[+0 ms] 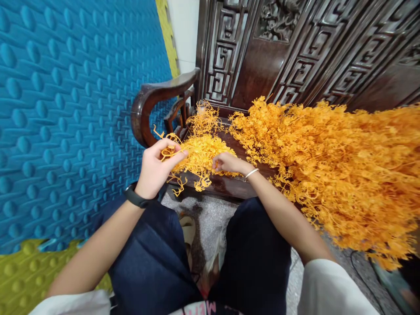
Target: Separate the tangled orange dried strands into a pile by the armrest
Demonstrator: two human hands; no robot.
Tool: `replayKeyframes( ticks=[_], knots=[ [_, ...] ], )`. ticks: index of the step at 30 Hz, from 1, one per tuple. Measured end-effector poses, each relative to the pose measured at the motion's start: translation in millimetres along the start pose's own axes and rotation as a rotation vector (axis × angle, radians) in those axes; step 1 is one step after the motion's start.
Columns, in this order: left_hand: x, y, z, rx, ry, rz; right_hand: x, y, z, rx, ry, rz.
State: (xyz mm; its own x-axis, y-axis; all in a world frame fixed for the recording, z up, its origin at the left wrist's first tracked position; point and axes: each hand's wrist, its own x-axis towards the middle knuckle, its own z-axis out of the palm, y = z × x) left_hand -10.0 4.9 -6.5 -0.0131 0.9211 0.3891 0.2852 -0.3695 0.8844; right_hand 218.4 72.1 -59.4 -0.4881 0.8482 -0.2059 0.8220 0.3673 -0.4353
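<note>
My left hand (156,168), with a black band on its wrist, is closed on a small bunch of orange plastic sprigs (168,151), thumb pressed over them. My right hand (229,163), wearing a silver bracelet, has its fingers curled into a small loose heap of orange sprigs (201,154) on the front edge of a dark wooden bench (226,186). What those fingers pinch is hidden among the strands. A very large pile of the same orange sprigs (331,166) covers the bench seat to the right.
The bench has a curved armrest (149,103) at its left end and a carved wooden back (295,48). Blue foam mat (65,109) stands to the left, green mat (22,275) beneath it. My dark-trousered knees (154,253) sit before the bench over speckled floor (210,223).
</note>
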Motion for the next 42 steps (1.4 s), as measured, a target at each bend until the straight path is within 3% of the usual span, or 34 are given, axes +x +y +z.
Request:
replayKeyframes(
  ticks=[6,17,20,22,24,26,29,34,42],
  knots=[
    [-1,0,0,-0.003,-0.034,0.002,0,-11,6,-0.112,-0.047,0.010],
    [-2,2,1,0.003,-0.079,0.041,-3,-16,9,-0.265,0.138,0.037],
    [-1,-2,1,0.010,-0.061,0.052,-7,-25,-1,-0.067,0.349,-0.014],
    [0,-5,2,0.049,-0.036,0.065,-11,-34,-8,0.225,0.547,-0.114],
    [1,-7,3,0.093,-0.008,0.078,-17,-44,-14,0.490,0.635,-0.228],
    [1,-7,5,0.125,-0.007,0.095,-24,-54,-17,0.626,0.605,-0.305],
    [-1,-4,7,0.127,-0.082,0.124,-32,-67,-15,0.626,0.545,-0.337],
    [-5,5,13,0.022,-0.211,0.086,-36,-74,-11,0.623,0.598,-0.343],
    [-5,8,17,0.043,-0.250,0.014,-41,-75,-12,0.637,0.595,-0.361]
  ],
)
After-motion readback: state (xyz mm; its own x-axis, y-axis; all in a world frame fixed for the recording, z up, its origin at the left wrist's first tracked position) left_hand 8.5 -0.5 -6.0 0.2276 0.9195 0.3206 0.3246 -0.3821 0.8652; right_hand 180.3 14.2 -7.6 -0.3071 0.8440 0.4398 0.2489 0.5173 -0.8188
